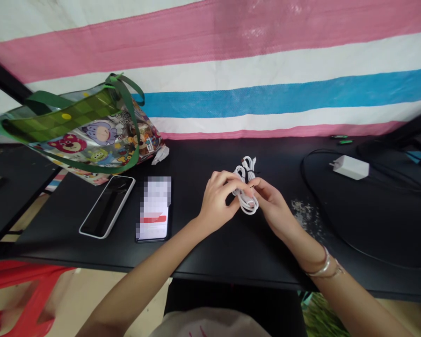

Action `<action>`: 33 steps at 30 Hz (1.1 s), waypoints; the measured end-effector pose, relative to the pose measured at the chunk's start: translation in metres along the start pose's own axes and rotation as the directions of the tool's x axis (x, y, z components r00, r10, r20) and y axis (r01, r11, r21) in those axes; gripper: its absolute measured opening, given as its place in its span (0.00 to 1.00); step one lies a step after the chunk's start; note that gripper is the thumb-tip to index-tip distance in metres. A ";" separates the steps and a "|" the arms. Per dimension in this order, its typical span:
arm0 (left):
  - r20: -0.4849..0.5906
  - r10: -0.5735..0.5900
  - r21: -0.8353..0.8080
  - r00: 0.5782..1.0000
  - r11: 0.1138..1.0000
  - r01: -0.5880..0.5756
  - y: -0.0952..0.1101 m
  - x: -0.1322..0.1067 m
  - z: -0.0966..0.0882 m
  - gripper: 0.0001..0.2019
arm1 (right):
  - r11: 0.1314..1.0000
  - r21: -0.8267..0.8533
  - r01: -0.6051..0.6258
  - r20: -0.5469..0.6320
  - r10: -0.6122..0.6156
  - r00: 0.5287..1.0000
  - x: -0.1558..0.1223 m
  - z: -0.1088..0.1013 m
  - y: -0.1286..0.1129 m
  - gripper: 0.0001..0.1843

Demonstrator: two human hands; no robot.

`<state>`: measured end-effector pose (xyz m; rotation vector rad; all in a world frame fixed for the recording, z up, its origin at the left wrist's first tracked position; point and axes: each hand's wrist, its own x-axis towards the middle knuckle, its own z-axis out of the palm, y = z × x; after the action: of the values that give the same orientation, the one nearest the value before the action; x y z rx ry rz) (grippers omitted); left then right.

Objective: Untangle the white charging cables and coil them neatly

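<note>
A white charging cable [249,206], coiled into a bundle with a dark tie round its middle, is held above the black table between both hands. From the left, my left hand [220,194] grips the coil with thumb and fingers closed on it. My right hand [269,199] pinches the bundle from the other side, near the tie. Cable ends stick up at the top of the bundle. Part of the coil is hidden behind my fingers.
A phone in a white case [107,208] and a phone with a lit screen [154,210] lie left. Behind them stands a green-handled cartoon bag [98,135]. At right are a white charger [351,167], a black cord [323,220] and pale crumbs [305,215].
</note>
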<state>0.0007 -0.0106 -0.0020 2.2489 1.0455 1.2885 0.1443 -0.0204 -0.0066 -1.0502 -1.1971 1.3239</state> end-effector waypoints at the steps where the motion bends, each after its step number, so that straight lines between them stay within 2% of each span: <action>1: 0.001 0.004 -0.001 1.000 1.000 -0.004 0.000 0.000 0.000 0.09 | 1.000 -0.012 0.018 -0.008 -0.018 1.000 0.000 0.000 0.000 0.24; 8: -0.030 0.021 -0.033 0.999 0.999 -0.022 -0.001 0.002 -0.002 0.12 | 0.975 -0.159 0.156 -0.094 -0.173 0.980 0.002 -0.008 0.001 0.21; 11: -0.023 -0.050 -0.086 0.998 0.995 0.048 -0.002 0.002 -0.004 0.12 | 0.946 -0.250 0.205 -0.111 -0.238 0.965 0.002 -0.011 0.003 0.17; 14: 0.060 -0.160 -0.186 0.985 0.968 0.169 -0.003 0.003 -0.004 0.11 | 0.912 -0.323 0.251 -0.116 -0.302 0.946 0.003 -0.013 0.006 0.13; 16: 0.154 -0.265 -0.249 0.952 0.922 0.297 -0.001 0.004 -0.004 0.09 | 0.890 -0.358 0.284 -0.120 -0.345 0.931 0.003 -0.013 0.007 0.11; 20: 0.346 -0.453 -0.321 0.821 0.766 0.558 0.002 0.004 -0.001 0.02 | 0.841 -0.413 0.348 -0.100 -0.422 0.901 0.002 -0.012 0.007 0.07; 22: 0.415 -0.482 -0.379 0.772 0.679 0.628 0.003 0.005 0.000 0.04 | 0.820 -0.434 0.373 -0.081 -0.448 0.890 0.001 -0.012 0.006 0.05; 24: 0.476 -0.475 -0.452 0.740 0.590 0.669 0.002 0.004 0.001 0.06 | 0.801 -0.457 0.387 -0.060 -0.462 0.885 0.000 -0.011 0.005 0.05; 27: 0.547 -0.434 -0.531 0.716 0.481 0.698 0.000 0.004 0.003 0.10 | 0.782 -0.488 0.389 -0.040 -0.465 0.884 -0.001 -0.011 0.003 0.06; 29: 0.563 -0.418 -0.555 0.713 0.448 0.701 -0.001 0.004 0.004 0.11 | 0.780 -0.498 0.379 -0.044 -0.459 0.887 -0.001 -0.011 0.001 0.08; 31: 0.544 -0.424 -0.564 0.724 0.455 0.689 -0.003 0.003 0.006 0.11 | 0.785 -0.501 0.364 -0.056 -0.450 0.891 -0.001 -0.010 0.000 0.09; 33: 0.497 -0.440 -0.553 0.748 0.503 0.664 -0.006 0.002 0.007 0.08 | 0.791 -0.500 0.354 -0.062 -0.440 0.896 -0.001 -0.010 -0.001 0.10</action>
<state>0.0053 -0.0045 -0.0079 1.2717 0.8481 0.8067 0.1541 -0.0204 -0.0069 -1.1436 -1.5513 0.5966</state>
